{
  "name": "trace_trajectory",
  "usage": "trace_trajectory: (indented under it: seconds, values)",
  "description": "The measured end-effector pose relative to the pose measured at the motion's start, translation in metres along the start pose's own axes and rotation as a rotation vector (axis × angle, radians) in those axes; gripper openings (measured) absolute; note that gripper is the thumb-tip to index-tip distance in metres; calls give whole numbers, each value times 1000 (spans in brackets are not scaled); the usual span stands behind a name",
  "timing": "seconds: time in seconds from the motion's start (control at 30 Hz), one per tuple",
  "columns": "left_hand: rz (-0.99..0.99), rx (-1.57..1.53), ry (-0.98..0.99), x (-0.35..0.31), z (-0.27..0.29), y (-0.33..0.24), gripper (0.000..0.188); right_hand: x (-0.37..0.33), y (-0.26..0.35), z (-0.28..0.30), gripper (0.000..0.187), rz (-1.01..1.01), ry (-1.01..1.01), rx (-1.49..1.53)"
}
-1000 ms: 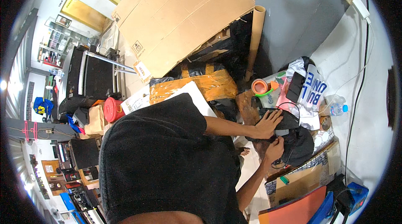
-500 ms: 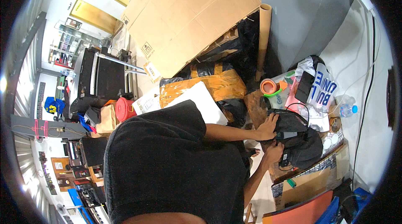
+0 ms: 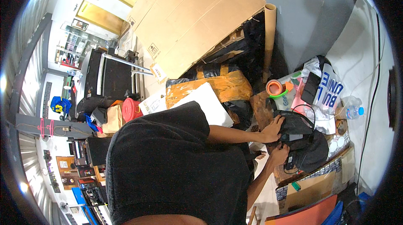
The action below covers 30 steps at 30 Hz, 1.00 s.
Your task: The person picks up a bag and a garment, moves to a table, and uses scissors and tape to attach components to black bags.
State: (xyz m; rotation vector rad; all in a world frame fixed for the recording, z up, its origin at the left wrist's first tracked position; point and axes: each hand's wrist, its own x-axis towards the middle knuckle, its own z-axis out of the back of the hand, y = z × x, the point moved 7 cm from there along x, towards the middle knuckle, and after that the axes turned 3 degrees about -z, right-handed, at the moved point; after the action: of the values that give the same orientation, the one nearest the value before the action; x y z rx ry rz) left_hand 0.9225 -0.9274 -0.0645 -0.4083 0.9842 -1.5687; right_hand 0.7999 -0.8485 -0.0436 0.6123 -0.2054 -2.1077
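A black fabric bag [image 3: 310, 151], which looks like a backpack, lies on the wooden table at the right, a thin black loop rising from its far side. My left hand [image 3: 272, 131] grips its near edge, fingers bent over the fabric. Just below it in the picture, my right hand [image 3: 278, 155] pinches the same edge, fingers curled. A grey patch [image 3: 291, 137] shows on the bag close to both hands. What lies under my fingers is partly hidden.
Beyond the bag are a dark phone [image 3: 310, 87], an orange tape roll [image 3: 274, 87] and a plastic bottle [image 3: 354, 112]. A cardboard tube [image 3: 269, 42] stands near a taped parcel [image 3: 214, 86]. A green object [image 3: 296, 186] sits by the cardboard [image 3: 312, 189].
The whole view has shifted slightly to the right. Both hands stay on the bag's edge, with little visible change in their grip.
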Motion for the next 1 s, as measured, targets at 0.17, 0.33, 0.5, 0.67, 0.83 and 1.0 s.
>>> trace_trajectory:
  seconds: [0.17,0.33,0.5,0.67,0.83,1.0]
  values:
    - [20,87,-57,-4,8,-10,91,-3,3,5,37,15,-43,1]
    - [-27,137,-167,-14,17,-13,82,-7,8,4,37,71,-82,7]
    - [55,-60,-117,-22,-1,8,76,-13,5,-4,35,58,-216,64]
    - [-29,-171,-237,-25,-6,24,74,-18,13,-3,32,53,-169,4]
    - [233,-357,-84,-26,4,22,68,-36,17,0,24,209,-291,18]
    - [194,-357,-70,-14,-2,45,68,-48,35,-16,28,226,-243,255]
